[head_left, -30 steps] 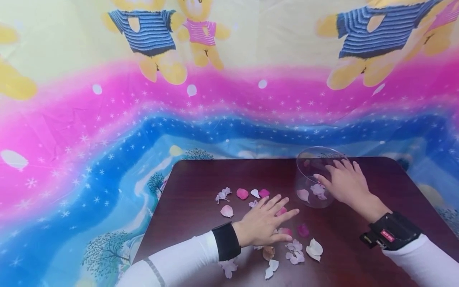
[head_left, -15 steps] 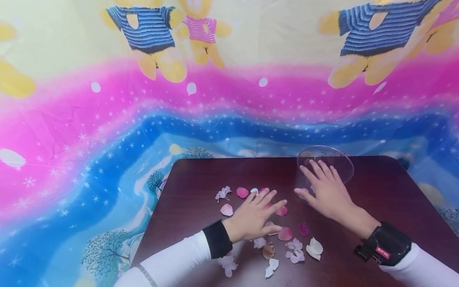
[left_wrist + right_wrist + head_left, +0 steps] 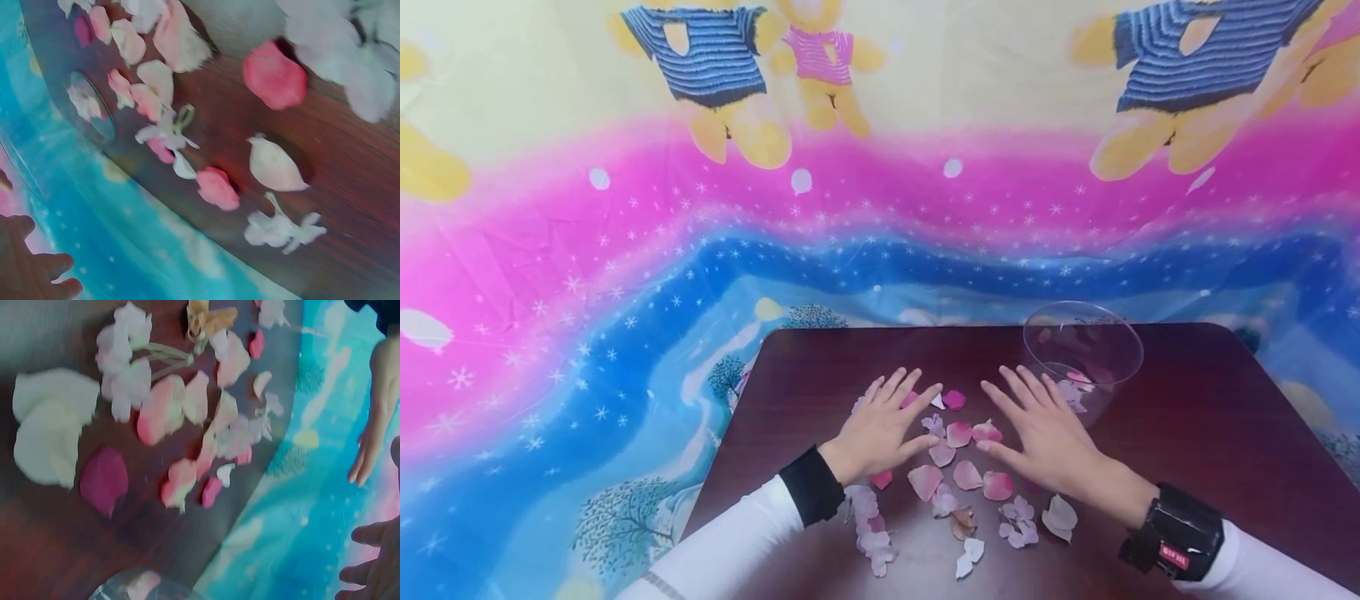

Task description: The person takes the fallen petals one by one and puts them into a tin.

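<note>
My left hand (image 3: 877,425), fingers spread, hovers palm down over the left side of the scattered petals. Opposite it, my right hand (image 3: 1048,429) is spread the same way, just in front of the clear plastic container (image 3: 1120,354), overlapping its lower left in the head view. Neither hand holds anything. Pink petals (image 3: 967,475) and pale lilac blossoms (image 3: 1018,523) lie on the table between and below the hands. A magenta petal (image 3: 104,481) and a white petal (image 3: 53,425) show large in the right wrist view. Some petals (image 3: 1072,393) are inside the container.
The dark brown table (image 3: 1195,433) has rounded back corners. Behind it hangs a cloth backdrop (image 3: 880,200) printed with bears, snowflakes and trees. A brown dried petal (image 3: 962,523) and a white one (image 3: 970,557) lie toward the near side.
My left hand has moved left, uncovering petals in the middle. My right hand has drawn away from over the container, toward the left and nearer. The container stands in about the same place.
</note>
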### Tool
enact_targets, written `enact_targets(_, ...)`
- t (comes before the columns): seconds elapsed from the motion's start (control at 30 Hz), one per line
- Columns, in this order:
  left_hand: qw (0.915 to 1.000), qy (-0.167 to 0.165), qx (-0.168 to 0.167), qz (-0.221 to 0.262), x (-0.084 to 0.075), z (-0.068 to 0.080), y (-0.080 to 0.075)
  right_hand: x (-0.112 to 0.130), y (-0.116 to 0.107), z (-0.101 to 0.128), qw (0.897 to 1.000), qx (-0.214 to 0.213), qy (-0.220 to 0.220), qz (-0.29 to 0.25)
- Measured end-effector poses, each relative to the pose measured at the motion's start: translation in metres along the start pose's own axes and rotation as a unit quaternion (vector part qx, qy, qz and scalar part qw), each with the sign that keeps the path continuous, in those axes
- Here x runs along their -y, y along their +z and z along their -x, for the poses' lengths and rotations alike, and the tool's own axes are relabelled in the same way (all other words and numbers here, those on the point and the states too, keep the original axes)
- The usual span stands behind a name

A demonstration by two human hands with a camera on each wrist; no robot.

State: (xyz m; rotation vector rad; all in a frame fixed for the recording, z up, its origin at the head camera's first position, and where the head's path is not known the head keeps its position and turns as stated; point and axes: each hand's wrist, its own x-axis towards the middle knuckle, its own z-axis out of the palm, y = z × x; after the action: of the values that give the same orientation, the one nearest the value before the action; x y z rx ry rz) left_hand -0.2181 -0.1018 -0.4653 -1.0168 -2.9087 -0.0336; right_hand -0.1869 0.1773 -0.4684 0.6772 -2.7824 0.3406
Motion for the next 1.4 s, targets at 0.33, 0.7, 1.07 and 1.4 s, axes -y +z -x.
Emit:
enact_targets(0.33, 0.9997, -0.009, 0.003, 0.023, 0.008, 0.005, 0.001, 0.013, 0.005, 0.000, 1.000, 0.021, 0.000, -0.016)
enact_targets(0.7, 0.9997, -0.001, 0.024, 0.010, 0.007, 0.018, 0.022, 0.023, 0.036, -0.002, 0.999, 0.031, -0.025, -0.019)
enact_targets(1.07, 0.9981, -0.004, -0.041, -0.046, 0.018, 0.039, 0.048, 0.050, 0.071, -0.014, 0.995, 0.054, -0.060, -0.061)
enact_targets(1.4, 0.9971, -0.003, 0.008, -0.076, 0.021, 0.048, 0.064, 0.080, 0.088, -0.020, 0.989, 0.092, -0.098, -0.060)
